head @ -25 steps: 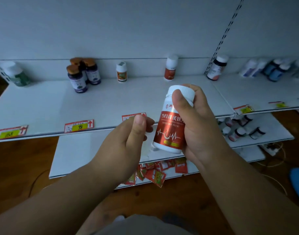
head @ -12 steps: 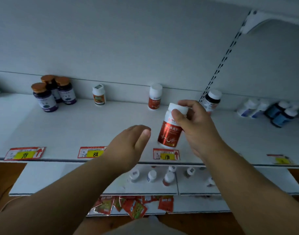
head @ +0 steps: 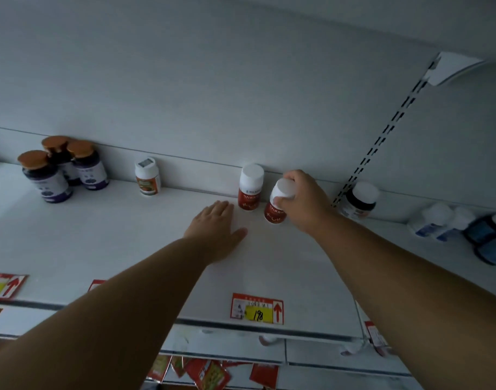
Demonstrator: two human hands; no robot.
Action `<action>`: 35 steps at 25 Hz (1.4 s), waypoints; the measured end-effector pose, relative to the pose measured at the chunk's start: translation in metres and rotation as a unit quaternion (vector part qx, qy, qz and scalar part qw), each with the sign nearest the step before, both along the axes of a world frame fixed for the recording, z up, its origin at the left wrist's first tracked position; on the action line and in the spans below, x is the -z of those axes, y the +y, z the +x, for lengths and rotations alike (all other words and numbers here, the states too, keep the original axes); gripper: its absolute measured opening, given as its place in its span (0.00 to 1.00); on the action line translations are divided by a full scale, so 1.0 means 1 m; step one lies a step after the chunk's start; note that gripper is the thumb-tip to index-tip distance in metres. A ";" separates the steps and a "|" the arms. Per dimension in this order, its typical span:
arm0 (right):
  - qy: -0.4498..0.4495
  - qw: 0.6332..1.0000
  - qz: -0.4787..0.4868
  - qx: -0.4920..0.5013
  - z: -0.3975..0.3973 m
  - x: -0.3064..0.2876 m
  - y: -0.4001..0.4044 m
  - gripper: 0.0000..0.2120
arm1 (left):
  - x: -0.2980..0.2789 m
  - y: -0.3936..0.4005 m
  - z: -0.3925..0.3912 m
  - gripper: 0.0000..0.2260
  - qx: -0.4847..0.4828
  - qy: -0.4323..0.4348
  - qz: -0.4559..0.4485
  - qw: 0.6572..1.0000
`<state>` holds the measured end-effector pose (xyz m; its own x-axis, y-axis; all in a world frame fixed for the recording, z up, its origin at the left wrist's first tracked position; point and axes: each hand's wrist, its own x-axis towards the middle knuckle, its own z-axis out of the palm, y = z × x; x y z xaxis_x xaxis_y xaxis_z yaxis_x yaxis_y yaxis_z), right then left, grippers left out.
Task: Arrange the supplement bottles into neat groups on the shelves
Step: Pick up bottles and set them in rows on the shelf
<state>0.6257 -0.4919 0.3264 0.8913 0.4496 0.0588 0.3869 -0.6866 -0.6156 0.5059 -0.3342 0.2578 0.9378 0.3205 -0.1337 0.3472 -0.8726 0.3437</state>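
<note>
A white shelf against a pale back wall is carrying scattered supplement bottles, with a red-and-yellow price tag on its front edge. My right hand is gripping the white cap of a red-labelled bottle, which is tilting just beside a matching bottle near the wall. My left hand is lying flat, fingers straight, on the shelf in front of them.

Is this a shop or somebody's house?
Most likely a shop. White display shelves carry a price tag on the front edge, and supplement bottles like the red-label bottle stand in groups.
</note>
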 end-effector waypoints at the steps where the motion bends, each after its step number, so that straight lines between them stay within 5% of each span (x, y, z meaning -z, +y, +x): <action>1: -0.014 1.000 -0.015 -0.005 0.005 0.000 0.005 0.25 | 0.002 0.001 0.009 0.35 0.002 -0.009 0.011 1.000; 16: -0.163 0.983 -0.083 -0.016 0.006 0.008 0.017 0.17 | 0.016 0.002 0.033 0.36 0.001 -0.015 0.053 0.998; 22: -0.199 0.976 -0.085 -0.007 -0.018 0.003 0.010 0.28 | -0.004 -0.010 0.008 0.36 -0.015 0.021 0.034 0.999; 35: -0.200 0.979 0.024 0.031 -0.252 -0.011 0.039 0.25 | -0.050 0.018 -0.192 0.31 0.095 -0.116 -0.005 0.989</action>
